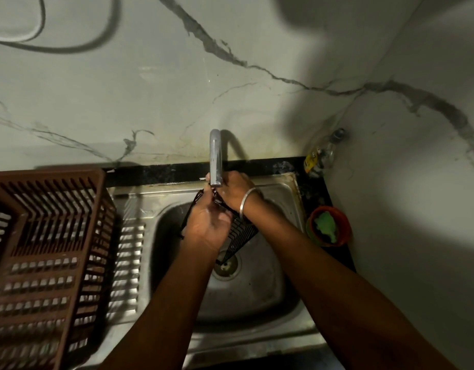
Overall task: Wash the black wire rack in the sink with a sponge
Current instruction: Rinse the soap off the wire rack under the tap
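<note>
Over the steel sink, seen from the head camera, the black wire rack is held tilted above the basin, its lower corner close above the drain and its upper end just under the spout of the grey tap. The left hand grips the rack from the 9 o'clock side, fingers curled round the wires near the middle. The right hand is at the rack's upper end at 12 o'clock, fingers bent down over the top wires right beside the tap's mouth; whether it pinches a sponge there cannot be told, since the fingertips are hidden. A metal bangle sits on the right wrist.

At 9 o'clock of the basin, a brown plastic dish basket stands on the ribbed drainboard. At 3 o'clock, on the black counter, an orange bowl holds a green scrubber. At about 1 o'clock, in the corner by the marble-patterned wall, stands a clear bottle with a yellow label.
</note>
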